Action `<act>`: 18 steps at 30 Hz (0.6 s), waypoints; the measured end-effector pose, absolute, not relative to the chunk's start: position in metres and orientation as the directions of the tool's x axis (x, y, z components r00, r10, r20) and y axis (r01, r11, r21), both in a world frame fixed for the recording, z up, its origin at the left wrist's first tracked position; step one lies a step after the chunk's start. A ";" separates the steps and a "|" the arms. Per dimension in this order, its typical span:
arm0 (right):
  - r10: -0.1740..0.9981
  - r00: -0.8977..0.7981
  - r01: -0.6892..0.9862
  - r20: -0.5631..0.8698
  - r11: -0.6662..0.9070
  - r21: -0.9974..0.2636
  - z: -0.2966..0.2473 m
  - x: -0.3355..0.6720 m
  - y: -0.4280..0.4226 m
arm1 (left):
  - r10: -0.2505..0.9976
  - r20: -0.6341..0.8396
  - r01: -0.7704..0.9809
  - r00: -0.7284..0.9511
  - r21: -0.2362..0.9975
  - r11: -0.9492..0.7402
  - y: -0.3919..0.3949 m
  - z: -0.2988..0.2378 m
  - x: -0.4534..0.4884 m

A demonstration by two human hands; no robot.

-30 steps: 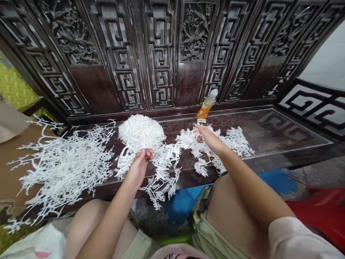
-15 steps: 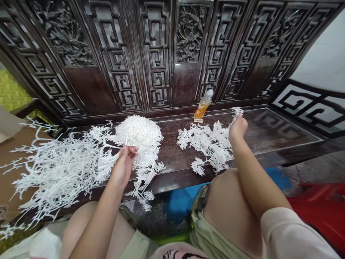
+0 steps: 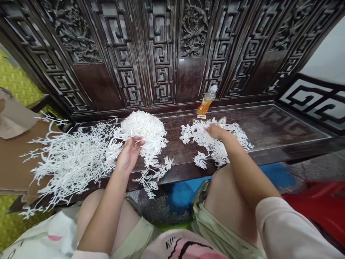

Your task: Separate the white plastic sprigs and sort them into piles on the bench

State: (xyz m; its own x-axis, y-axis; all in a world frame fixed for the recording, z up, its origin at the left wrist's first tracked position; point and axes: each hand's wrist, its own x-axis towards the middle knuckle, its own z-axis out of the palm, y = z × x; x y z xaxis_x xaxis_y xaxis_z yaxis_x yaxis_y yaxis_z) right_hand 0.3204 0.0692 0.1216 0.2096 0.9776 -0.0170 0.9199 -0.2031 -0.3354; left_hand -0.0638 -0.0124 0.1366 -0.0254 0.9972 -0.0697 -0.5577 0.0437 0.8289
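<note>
- left hand (image 3: 129,154) was well left of the drink bottle (image 3: 206,103), palm tipped up, fingers loosely curled
- right hand (image 3: 215,131) was just in front of the bottle, back up, fingertips kinda hidden
- both forearms (image 3: 244,167) stretched forward, bare

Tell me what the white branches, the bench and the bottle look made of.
White branches: probably matte moulded plastic, judging by their uniform white colour.
Bench: apparently lacquered dark wood, with glossy reflections.
Bottle: likely clear, smooth plastic; its upper part is see-through.

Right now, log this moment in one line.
left hand: near round white heap, grip unclear | right hand: at rightmost white sprigs, grip unclear | bottle: on bench behind sprigs
</note>
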 end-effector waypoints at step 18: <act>0.872 -0.483 0.620 -0.080 0.276 -0.735 0.115 0.182 0.006 | 0.990 -0.139 -0.712 0.034 0.692 0.122 -0.018 0.145 -0.059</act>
State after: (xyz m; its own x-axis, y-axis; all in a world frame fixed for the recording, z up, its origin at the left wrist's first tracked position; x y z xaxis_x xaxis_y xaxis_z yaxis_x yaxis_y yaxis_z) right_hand 0.1818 0.0055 0.1147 -0.4834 0.8717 -0.0798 0.6196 0.2764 -0.7347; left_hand -0.0591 -0.0183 0.1450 0.0342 0.9896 -0.1395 -0.7115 0.1221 0.6920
